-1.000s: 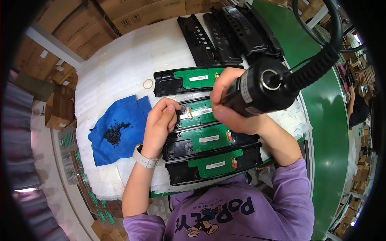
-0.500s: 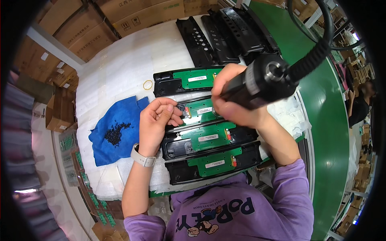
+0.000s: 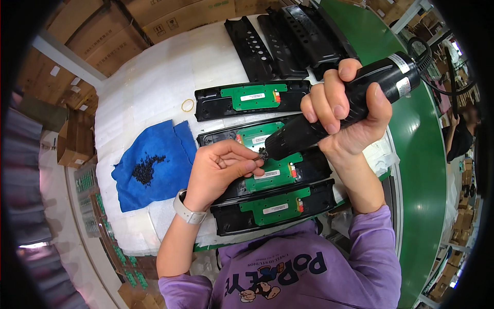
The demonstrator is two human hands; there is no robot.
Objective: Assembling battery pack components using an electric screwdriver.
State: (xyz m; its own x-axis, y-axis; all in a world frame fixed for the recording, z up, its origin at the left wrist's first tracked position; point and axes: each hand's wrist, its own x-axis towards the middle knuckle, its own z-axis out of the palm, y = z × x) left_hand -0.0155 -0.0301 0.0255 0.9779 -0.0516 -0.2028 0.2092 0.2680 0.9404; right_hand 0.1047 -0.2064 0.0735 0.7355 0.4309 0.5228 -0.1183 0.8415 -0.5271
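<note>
In my right hand (image 3: pixel 350 110) is a black electric screwdriver (image 3: pixel 329 116), tilted so its nose points left and down. My left hand (image 3: pixel 221 170) is pinched right at that nose, with small black screws (image 3: pixel 263 153) at the fingertips; how many I cannot tell. Under both hands lies a black plastic panel (image 3: pixel 211 138) carrying a green circuit board (image 3: pixel 252 131), partly covered by my hands and the tool. Like panels lie on either side: a farther panel (image 3: pixel 208 105) and, nearer me, a partly hidden panel (image 3: pixel 314 167) and a fully visible panel (image 3: pixel 231 220).
Left of the panels, a blue cloth (image 3: pixel 134 195) bears a pile of small black screws (image 3: pixel 146 170). A yellow rubber band (image 3: pixel 188 105) lies on the white-covered table (image 3: pixel 154 92). Bare black panels (image 3: pixel 247 49) are at the back. The screwdriver's cable (image 3: pixel 424 56) runs off right.
My right hand has turned the screwdriver from pointing away to pointing left, its nose brought to my left hand. My left hand has moved right and nearer to me, meeting it.
</note>
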